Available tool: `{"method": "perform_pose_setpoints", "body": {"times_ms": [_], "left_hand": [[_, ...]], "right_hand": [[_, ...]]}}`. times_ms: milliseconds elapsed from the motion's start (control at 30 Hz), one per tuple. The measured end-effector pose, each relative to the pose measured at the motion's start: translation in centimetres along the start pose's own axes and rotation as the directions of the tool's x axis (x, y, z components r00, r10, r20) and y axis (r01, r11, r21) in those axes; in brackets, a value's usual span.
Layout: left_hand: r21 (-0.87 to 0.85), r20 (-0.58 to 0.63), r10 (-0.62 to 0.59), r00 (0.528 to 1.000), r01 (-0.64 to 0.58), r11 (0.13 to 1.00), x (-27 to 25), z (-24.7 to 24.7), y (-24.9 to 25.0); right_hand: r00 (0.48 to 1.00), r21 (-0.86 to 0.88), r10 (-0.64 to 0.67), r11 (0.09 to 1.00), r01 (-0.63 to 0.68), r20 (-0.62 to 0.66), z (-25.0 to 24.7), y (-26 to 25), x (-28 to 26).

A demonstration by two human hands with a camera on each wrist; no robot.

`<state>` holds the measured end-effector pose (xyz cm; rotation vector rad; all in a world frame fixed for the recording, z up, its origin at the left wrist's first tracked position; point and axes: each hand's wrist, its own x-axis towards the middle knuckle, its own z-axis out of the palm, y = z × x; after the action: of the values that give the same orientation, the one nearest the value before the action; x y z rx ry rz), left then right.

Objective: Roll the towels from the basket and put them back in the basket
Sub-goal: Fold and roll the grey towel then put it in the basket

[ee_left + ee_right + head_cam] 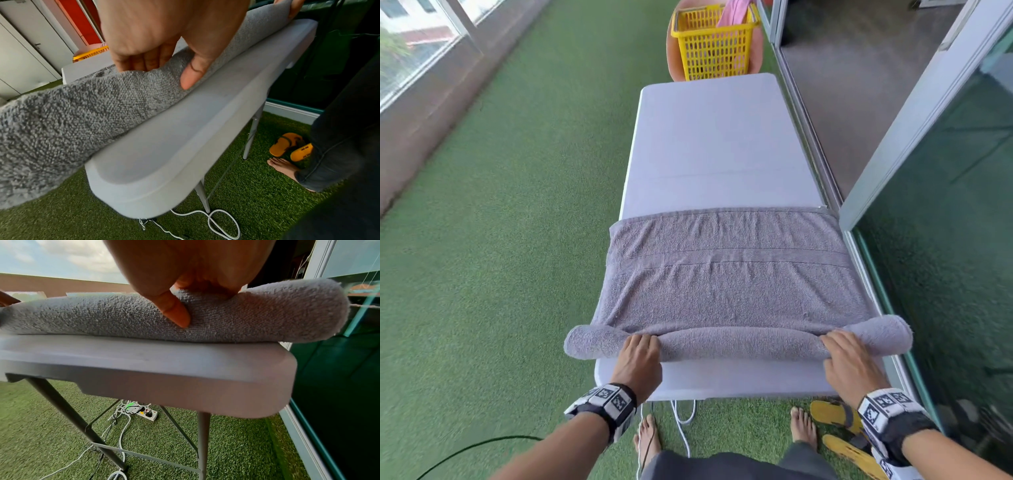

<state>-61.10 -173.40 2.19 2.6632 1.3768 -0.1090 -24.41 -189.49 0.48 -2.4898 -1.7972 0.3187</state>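
Note:
A grey towel (729,277) lies across the near half of the white folding table (715,144). Its near end is wound into a roll (739,342) that sticks out past both table sides. My left hand (638,353) grips the roll near its left end, fingers curled over the top and thumb against the near side (191,76). My right hand (849,354) grips the roll near its right end in the same way, thumb pressed into the pile (176,313). The yellow basket (714,44) stands beyond the table's far end with a pink towel (734,13) hanging out of it.
A glass sliding door and its frame (893,171) run close along the table's right side. Green artificial turf (517,205) covers the floor. Yellow sandals (839,428) lie by my bare feet, and white cables (123,426) with a power strip lie under the table.

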Motion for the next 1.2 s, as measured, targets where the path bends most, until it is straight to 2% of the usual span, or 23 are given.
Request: {"method": "perform_pose_setpoints", "body": {"times_ms": [100, 133, 200, 233, 333, 400, 533, 633, 733, 867, 967, 1067, 1200], "left_hand": [[-0.056, 0.017, 0.037, 0.999, -0.036, 0.998, -1.0, 0.2, -0.2], [-0.082, 0.059, 0.036, 0.998, -0.031, 0.996, -0.9, 0.0, -0.3], [-0.090, 0.152, 0.041, 0.987, -0.028, 0.996, -0.1, -0.7, -0.8], [-0.095, 0.155, 0.041, 0.987, -0.026, 0.995, 0.5, -0.9, -1.0], [-0.108, 0.004, -0.011, 1.000, 0.011, 0.994, 1.5, -1.0, -1.3], [-0.151, -0.051, -0.071, 0.996, 0.063, 0.987, 1.0, -0.3, -1.2], [-0.124, 0.015, 0.018, 1.000, -0.016, 0.992, -1.3, 2.0, -0.8], [-0.077, 0.011, 0.049, 0.999, -0.048, 0.996, -0.7, 1.5, -1.1], [-0.021, -0.024, 0.046, 0.999, -0.047, 0.999, 1.9, -0.5, -1.3], [-0.088, 0.009, -0.094, 0.996, 0.095, 0.992, 3.7, -0.9, -1.2], [-0.040, 0.047, -0.004, 0.999, 0.006, 0.999, 2.5, 0.2, -1.5], [-0.036, 0.031, 0.048, 0.998, -0.047, 0.998, 1.7, 0.2, -1.8], [-0.041, -0.012, 0.042, 0.999, -0.043, 0.998, 3.6, -1.7, -1.8]], "right_hand": [[0.993, -0.147, 0.034, 0.989, -0.016, 0.116, -1.5, -0.4, -0.4], [0.988, -0.190, 0.063, 0.981, -0.036, 0.141, -2.1, -0.5, 0.1], [0.980, -0.208, 0.101, 0.976, -0.064, 0.174, -3.2, -0.7, 1.7], [0.978, -0.188, 0.104, 0.980, -0.070, 0.179, -3.7, -0.8, 2.5], [0.996, -0.073, 0.081, 0.994, -0.078, 0.044, -3.6, -0.3, 3.5], [0.999, -0.054, 0.033, 0.998, -0.031, 0.026, -2.6, -0.2, 2.6], [0.989, -0.138, -0.072, 0.986, 0.090, 0.133, -0.4, 0.2, -0.3], [0.991, -0.134, -0.017, 0.990, 0.035, 0.130, -1.5, 0.0, 0.8], [0.988, -0.152, -0.001, 0.988, 0.024, 0.152, -4.0, -0.4, 4.2], [0.991, -0.087, 0.033, 0.996, -0.022, 0.128, -4.8, -0.5, 6.5], [0.975, -0.132, 0.014, 0.991, 0.016, 0.222, -3.5, -0.5, 4.6], [0.983, -0.119, -0.015, 0.992, 0.037, 0.185, -2.9, 0.0, 3.4], [0.983, -0.165, -0.003, 0.986, 0.034, 0.185, -5.0, -0.3, 6.6]]}}
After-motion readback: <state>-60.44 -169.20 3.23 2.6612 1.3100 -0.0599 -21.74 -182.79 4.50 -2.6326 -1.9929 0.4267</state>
